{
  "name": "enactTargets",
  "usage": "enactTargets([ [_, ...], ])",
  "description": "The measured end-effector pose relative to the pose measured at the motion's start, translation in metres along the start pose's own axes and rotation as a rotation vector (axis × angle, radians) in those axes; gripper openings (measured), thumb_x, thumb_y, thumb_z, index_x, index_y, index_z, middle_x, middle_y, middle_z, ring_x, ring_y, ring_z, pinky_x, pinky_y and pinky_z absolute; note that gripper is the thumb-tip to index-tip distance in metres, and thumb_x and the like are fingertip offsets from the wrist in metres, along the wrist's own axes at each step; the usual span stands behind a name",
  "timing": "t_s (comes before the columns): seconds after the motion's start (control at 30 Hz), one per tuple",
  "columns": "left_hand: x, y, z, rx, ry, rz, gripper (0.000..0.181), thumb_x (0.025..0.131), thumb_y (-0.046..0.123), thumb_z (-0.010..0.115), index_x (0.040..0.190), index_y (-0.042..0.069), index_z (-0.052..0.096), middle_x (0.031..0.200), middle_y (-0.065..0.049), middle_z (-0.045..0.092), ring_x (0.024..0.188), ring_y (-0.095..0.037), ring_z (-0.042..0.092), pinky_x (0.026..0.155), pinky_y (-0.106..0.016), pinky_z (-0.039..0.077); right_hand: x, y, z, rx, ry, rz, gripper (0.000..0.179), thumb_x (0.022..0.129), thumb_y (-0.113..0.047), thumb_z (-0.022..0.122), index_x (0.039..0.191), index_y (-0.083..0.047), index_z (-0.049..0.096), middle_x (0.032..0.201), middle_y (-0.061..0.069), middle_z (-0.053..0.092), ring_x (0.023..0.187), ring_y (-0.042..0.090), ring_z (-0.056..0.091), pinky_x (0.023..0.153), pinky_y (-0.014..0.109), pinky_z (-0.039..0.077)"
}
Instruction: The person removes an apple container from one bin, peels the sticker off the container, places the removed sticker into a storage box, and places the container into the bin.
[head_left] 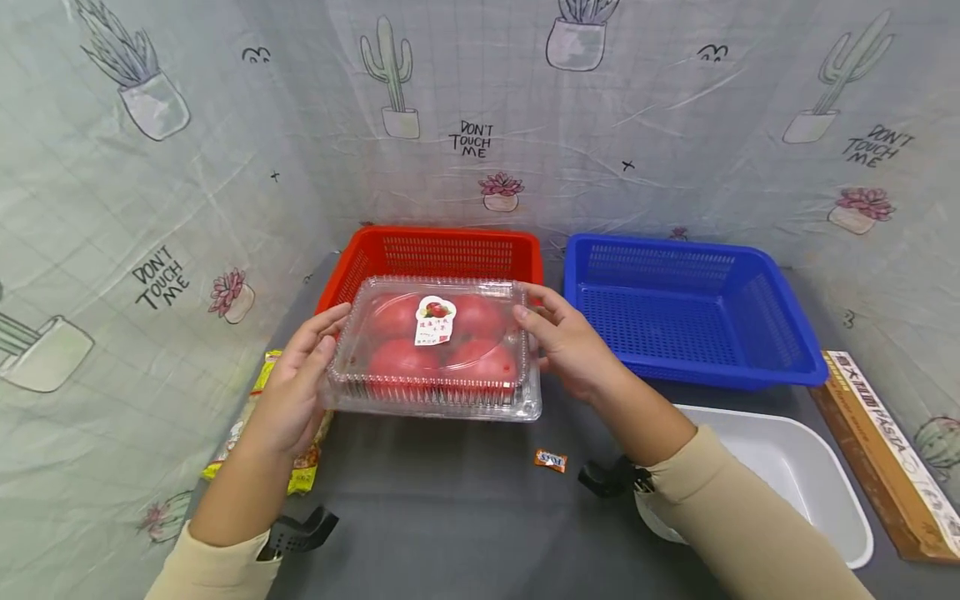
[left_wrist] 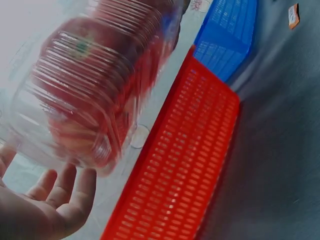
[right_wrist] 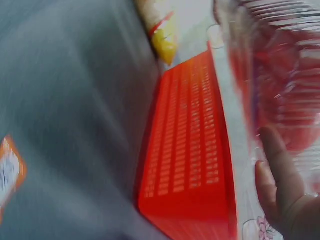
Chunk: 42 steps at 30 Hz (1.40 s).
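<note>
A clear plastic clamshell box point(head_left: 352, 385) of several red tomatoes point(head_left: 405, 362) is held up between both hands in the head view. A white label point(head_left: 433, 332) with a red picture is stuck on its lid. My left hand point(head_left: 296, 392) grips the box's left end, thumb on the near side. At the opposite end, my right hand point(head_left: 566, 342) holds the side and corner, its thumb against the lid. The box overlaps the front of a red basket point(head_left: 450, 250); both wrist views show it raised over that basket.
Right of the red basket stands a blue basket point(head_left: 697, 358). A white tub point(head_left: 802, 467) sits nearer, partly behind the right sleeve, beside a long pasta box point(head_left: 870, 450). A yellow packet point(head_left: 303, 477) lies at left, a small orange wrapped sweet point(head_left: 551, 460) mid-table. Patterned curtains enclose the table.
</note>
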<state>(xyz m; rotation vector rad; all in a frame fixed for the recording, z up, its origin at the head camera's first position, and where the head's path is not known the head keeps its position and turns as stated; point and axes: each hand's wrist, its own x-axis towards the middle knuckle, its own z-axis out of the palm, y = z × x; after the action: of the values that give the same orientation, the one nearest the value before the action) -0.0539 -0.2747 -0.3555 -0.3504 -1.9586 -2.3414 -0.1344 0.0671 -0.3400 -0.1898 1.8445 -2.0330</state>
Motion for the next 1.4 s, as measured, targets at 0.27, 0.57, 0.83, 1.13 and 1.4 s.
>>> enactTargets([
  [0.27,-0.026,-0.008,-0.003,0.012,0.021,-0.033,0.046,0.115,0.013,0.043,0.161,0.012,0.043,0.149,-0.012,0.045,0.123,-0.019,0.055,0.088,-0.027,0.061,-0.019,0.024,0.014,0.032,0.022,0.014,0.055,0.111,-0.022,0.061,0.162,-0.018,0.042,0.140,0.018,0.054,0.098,0.023,0.069,0.076,0.039,0.064],
  [0.57,-0.055,-0.022,-0.010,0.012,0.031,-0.039,0.047,0.115,0.011,0.042,0.161,0.006,0.040,0.150,-0.010,0.046,0.121,-0.015,0.060,0.091,-0.026,0.060,-0.034,0.054,0.030,0.041,0.030,0.007,0.054,0.110,-0.021,0.063,0.161,-0.018,0.045,0.135,0.019,0.056,0.098,0.025,0.071,0.074,0.046,0.065],
  [0.83,-0.062,-0.049,-0.013,0.024,0.060,-0.108,0.048,0.116,0.015,0.044,0.162,0.005,0.039,0.149,-0.008,0.048,0.125,-0.014,0.057,0.096,-0.025,0.057,-0.038,0.079,0.030,0.069,0.069,0.014,0.055,0.109,-0.017,0.063,0.162,-0.018,0.046,0.142,0.020,0.054,0.105,0.026,0.066,0.077,0.045,0.065],
  [1.13,-0.066,-0.053,-0.008,0.082,0.118,-0.152,0.049,0.116,0.023,0.047,0.160,0.002,0.040,0.148,-0.007,0.048,0.126,-0.014,0.054,0.100,-0.022,0.052,-0.036,0.096,0.029,-0.014,0.079,0.012,0.054,0.111,-0.024,0.062,0.162,-0.015,0.046,0.127,0.017,0.059,0.093,0.021,0.065,0.066,0.034,0.061],
  [1.4,-0.070,-0.076,-0.013,0.200,0.169,-0.201,0.049,0.115,0.022,0.051,0.160,0.003,0.044,0.151,-0.009,0.049,0.133,-0.017,0.050,0.104,-0.019,0.047,-0.033,0.108,0.028,-0.206,0.117,0.009,0.059,0.106,-0.026,0.070,0.160,-0.015,0.051,0.134,0.016,0.066,0.100,0.023,0.065,0.074,0.033,0.059],
])
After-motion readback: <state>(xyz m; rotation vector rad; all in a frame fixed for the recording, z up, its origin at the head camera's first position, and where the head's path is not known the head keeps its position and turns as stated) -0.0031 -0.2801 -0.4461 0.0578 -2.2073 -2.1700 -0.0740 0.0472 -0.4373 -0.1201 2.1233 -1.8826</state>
